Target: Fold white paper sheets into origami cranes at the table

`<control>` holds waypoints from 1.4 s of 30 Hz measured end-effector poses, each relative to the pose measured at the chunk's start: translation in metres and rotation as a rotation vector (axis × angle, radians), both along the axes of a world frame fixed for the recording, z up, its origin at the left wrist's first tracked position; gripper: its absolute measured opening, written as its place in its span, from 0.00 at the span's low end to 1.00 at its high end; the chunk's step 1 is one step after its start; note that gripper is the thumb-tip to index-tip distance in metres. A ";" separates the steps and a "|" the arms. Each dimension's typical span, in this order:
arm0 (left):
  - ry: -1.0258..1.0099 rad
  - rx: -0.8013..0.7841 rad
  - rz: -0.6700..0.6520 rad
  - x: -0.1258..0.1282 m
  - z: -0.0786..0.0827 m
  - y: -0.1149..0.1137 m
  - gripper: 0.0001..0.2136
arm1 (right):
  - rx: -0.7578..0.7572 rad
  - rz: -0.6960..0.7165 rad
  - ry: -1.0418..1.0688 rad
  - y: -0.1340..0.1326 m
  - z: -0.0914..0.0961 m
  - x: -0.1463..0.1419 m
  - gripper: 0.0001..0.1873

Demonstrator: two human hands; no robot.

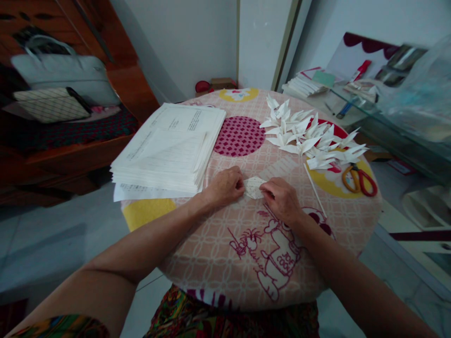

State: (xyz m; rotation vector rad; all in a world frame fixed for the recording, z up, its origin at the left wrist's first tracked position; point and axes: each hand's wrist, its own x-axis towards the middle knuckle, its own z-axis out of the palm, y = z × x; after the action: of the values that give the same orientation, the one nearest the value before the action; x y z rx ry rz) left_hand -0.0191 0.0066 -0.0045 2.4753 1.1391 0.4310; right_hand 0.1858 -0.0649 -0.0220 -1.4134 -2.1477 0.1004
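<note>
A small piece of folded white paper [254, 188] with several creases lies low over the table between my two hands. My left hand [227, 184] has its fingers curled in at the paper's left edge. At the right edge, the thumb and fingers of my right hand [282, 198] pinch it. Faint print shows on the paper. Just beyond it is a pale strip [280, 165] on the cloth. To the left stands a thick stack of printed paper sheets [169, 145]. Many folded white paper shapes with pointed tips [303, 131] are heaped at the back right.
A patterned pink cloth covers the round table [211, 263]. Scissors [360, 181] with red and yellow handles lie near its right edge, beside a thin white stick [314, 189]. A glass shelf [387, 126] stands at the right, and a wooden bench [70, 150] with bags at the left.
</note>
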 end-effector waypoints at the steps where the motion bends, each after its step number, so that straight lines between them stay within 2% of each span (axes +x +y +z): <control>1: -0.016 -0.004 -0.009 -0.001 0.000 0.000 0.05 | -0.007 0.002 0.014 0.001 0.000 0.000 0.10; 6: -0.105 -0.004 -0.086 -0.002 0.005 -0.007 0.04 | -0.028 0.004 0.029 0.002 -0.001 0.002 0.09; 9: -0.073 0.052 -0.121 -0.001 0.008 -0.014 0.07 | -0.030 0.031 -0.012 0.001 0.001 0.003 0.10; 13: -0.030 0.092 -0.169 0.001 0.007 -0.021 0.04 | -0.025 0.057 -0.045 -0.002 0.004 0.003 0.10; 16: -0.048 0.035 -0.127 0.004 0.007 -0.021 0.04 | -0.057 0.021 -0.021 -0.002 0.006 0.000 0.10; 20: -0.057 -0.054 -0.007 0.008 0.008 -0.020 0.05 | -0.112 -0.100 -0.034 0.001 0.009 -0.007 0.09; 29: 0.122 -0.107 0.162 0.019 0.016 -0.020 0.09 | -0.197 -0.261 -0.055 0.004 0.016 -0.018 0.07; 42: 0.195 -0.142 0.183 0.025 0.021 -0.015 0.11 | -0.270 -0.299 -0.130 0.006 0.019 -0.021 0.08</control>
State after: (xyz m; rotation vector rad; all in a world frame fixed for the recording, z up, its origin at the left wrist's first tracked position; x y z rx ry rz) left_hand 0.0058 -0.0083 0.0160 2.3388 1.4290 0.1535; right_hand 0.1652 -0.0589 -0.0032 -1.9290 -2.0551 0.1954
